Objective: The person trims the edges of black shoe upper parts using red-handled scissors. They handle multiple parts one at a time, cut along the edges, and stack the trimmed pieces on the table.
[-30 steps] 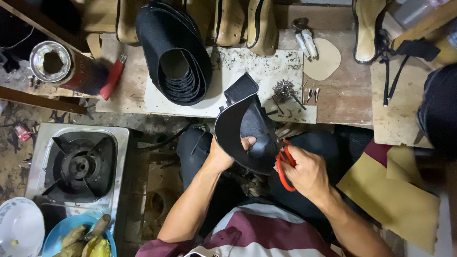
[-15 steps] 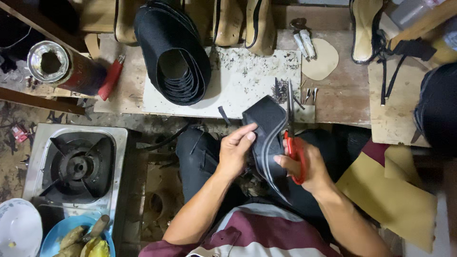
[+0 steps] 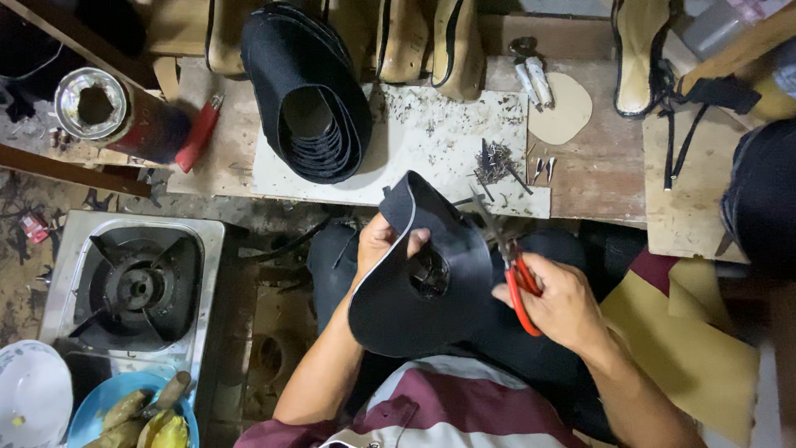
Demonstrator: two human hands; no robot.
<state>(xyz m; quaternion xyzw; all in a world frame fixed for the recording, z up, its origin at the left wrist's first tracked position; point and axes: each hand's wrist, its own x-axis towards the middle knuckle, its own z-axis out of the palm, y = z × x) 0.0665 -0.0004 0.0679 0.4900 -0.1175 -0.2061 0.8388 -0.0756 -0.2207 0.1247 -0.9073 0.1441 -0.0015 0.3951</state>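
Observation:
My left hand grips a black shoe upper piece by its pale-edged rim, thumb hooked through a hole in it. My right hand holds red-handled scissors, their blades pointing up and away along the right edge of the black piece. Both hands work above my lap, just in front of the wooden bench.
On the bench sit a stack of curled black pieces, a heap of small nails, a tan oval insole and shoe lasts. An open tin and gas stove are left; tan sheets right.
The black piece has been turned in my left hand and now lies flatter and lower, with its hole facing me. The scissors have shifted to its right edge.

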